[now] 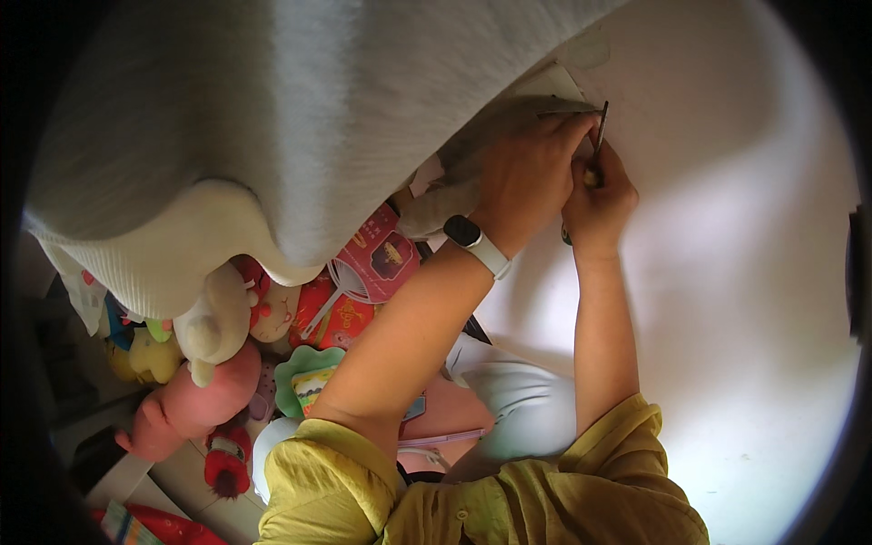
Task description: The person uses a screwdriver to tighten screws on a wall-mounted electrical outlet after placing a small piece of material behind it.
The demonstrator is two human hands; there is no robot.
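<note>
My right hand (601,200) is closed round the handle of a thin tool that looks like a screwdriver (603,123). Its metal shaft points up, close against the pale wall; a bit of dark and yellowish handle shows between the fingers. My left hand (531,173) is beside it, its fingers bent and pressed at the edge of a grey sheet-like piece (500,127). What those fingertips pinch is hidden behind the hand. Just above the grey piece, a white flat part (559,84) sits against the wall.
Grey-white fabric (345,100) hangs across the upper left. Below it are a pink plush toy (200,400), a cream plush toy (213,313), a red hand fan (386,254) and a green scalloped bowl (291,377). The wall (727,272) rises along my right side.
</note>
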